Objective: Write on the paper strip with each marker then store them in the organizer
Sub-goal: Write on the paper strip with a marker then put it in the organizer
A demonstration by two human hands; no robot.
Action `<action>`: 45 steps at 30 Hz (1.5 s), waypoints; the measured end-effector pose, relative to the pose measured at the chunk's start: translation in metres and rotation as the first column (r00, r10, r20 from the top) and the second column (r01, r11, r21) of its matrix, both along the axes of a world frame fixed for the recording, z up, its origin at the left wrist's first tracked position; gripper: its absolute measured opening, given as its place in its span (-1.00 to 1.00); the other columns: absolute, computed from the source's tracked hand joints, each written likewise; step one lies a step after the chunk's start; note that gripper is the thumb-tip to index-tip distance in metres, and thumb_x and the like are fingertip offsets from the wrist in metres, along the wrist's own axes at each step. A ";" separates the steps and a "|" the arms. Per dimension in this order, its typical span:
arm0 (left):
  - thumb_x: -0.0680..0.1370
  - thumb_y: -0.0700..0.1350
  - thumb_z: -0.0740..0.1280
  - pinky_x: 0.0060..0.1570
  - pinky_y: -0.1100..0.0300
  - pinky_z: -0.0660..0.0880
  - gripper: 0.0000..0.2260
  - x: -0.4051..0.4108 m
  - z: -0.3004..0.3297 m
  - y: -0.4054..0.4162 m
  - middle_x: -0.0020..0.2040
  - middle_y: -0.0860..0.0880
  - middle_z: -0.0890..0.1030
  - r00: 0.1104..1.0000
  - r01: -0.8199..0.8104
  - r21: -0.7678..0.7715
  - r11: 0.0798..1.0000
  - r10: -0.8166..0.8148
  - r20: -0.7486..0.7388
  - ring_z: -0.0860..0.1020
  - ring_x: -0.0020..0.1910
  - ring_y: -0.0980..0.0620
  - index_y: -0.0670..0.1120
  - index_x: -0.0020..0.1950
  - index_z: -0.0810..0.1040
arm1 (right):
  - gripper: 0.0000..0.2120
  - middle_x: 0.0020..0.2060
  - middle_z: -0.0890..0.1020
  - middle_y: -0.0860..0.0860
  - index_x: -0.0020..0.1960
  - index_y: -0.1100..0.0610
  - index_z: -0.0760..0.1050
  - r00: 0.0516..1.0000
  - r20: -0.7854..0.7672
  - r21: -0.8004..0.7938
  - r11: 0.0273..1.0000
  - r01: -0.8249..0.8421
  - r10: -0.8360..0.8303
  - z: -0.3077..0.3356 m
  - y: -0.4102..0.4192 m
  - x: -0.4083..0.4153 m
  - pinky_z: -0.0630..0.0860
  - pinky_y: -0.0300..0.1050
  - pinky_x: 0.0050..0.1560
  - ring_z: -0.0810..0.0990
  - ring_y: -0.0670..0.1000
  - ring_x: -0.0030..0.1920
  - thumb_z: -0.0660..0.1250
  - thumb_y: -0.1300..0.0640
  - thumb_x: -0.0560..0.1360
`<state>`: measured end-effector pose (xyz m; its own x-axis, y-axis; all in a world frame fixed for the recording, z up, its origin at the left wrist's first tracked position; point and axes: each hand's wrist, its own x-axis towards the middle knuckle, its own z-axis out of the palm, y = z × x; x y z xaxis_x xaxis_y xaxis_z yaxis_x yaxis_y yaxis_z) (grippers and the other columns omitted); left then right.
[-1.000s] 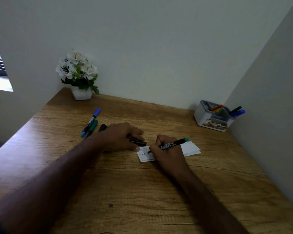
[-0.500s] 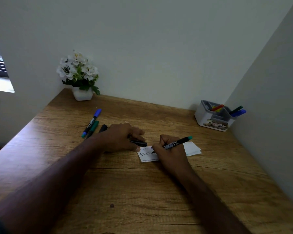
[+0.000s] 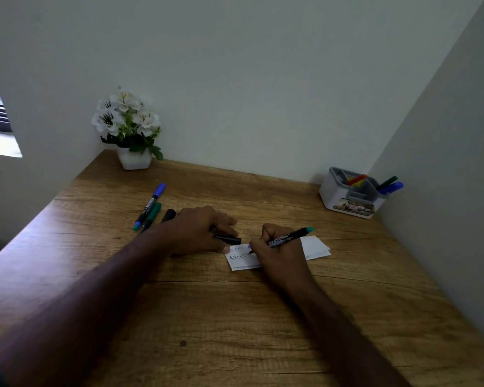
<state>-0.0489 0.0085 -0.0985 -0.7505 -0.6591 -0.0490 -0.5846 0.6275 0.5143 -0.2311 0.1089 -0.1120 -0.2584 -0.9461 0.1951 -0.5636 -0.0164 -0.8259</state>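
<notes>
A white paper strip [image 3: 315, 246] lies on the wooden desk with lines of letters on its left part. My right hand [image 3: 280, 252] grips a black marker with a teal end [image 3: 289, 236], its tip on the strip. My left hand [image 3: 199, 230] holds a black marker cap [image 3: 229, 239] and its thumb presses the strip's left edge. Left of that hand lie a blue-capped marker [image 3: 151, 203], a green-capped marker [image 3: 153, 215] and a black one [image 3: 168, 215], partly hidden. The grey-and-white organizer [image 3: 344, 203] at the back right holds red, yellow, green and blue pens.
A white pot of white flowers [image 3: 132, 129] stands in the back left corner. Walls close the desk [image 3: 235, 317] at the back and right. A window opening is at the far left.
My right hand has moved rightward along the strip with the marker, and more letters show on the middle line. My left hand has stayed in place.
</notes>
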 end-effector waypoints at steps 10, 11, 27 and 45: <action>0.48 0.11 0.40 0.34 -0.18 0.32 -0.74 0.001 -0.003 -0.003 0.22 0.19 0.57 0.981 -0.145 -0.104 0.984 0.129 -0.142 0.44 0.25 0.15 0.16 0.16 0.59 | -0.84 -0.21 0.68 0.21 -0.13 0.32 0.50 0.863 0.487 -0.197 0.980 -0.041 0.134 0.013 0.004 -0.027 0.46 -0.21 -0.30 0.51 -0.02 -0.31 0.34 0.20 0.51; 0.48 0.10 0.40 0.31 -0.18 0.34 -0.75 0.000 -0.003 -0.003 0.18 0.21 0.57 0.983 -0.146 -0.125 0.981 0.130 -0.126 0.45 0.20 0.16 0.17 0.14 0.60 | -0.79 -0.20 0.66 0.29 -0.12 0.38 0.48 0.852 0.501 -0.197 0.979 -0.054 0.148 0.013 0.003 -0.027 0.46 -0.24 -0.30 0.53 -0.03 -0.32 0.29 0.20 0.51; 0.55 -0.02 0.33 0.26 -0.18 0.33 -0.93 -0.006 -0.002 0.007 -0.05 0.31 0.56 0.908 -0.151 -0.020 0.988 0.131 -0.398 0.48 0.03 0.33 0.17 -0.01 0.55 | -0.79 -0.34 0.63 0.22 -0.37 0.03 0.59 0.914 0.382 -0.286 0.958 -0.025 0.138 0.020 0.006 -0.024 0.44 -0.19 -0.33 0.49 0.03 -0.36 0.32 0.21 0.40; 0.55 -0.15 0.35 -0.14 0.39 0.45 -0.90 -0.010 0.011 0.024 -0.09 0.09 0.64 0.876 0.014 0.057 0.998 0.015 -0.481 0.56 -0.07 0.15 0.02 0.00 0.61 | -0.87 -0.35 0.67 0.15 -0.22 0.21 0.56 0.906 0.328 -0.268 0.946 -0.183 0.268 0.016 0.008 -0.020 0.47 -0.23 -0.32 0.54 0.03 -0.38 0.43 0.25 0.50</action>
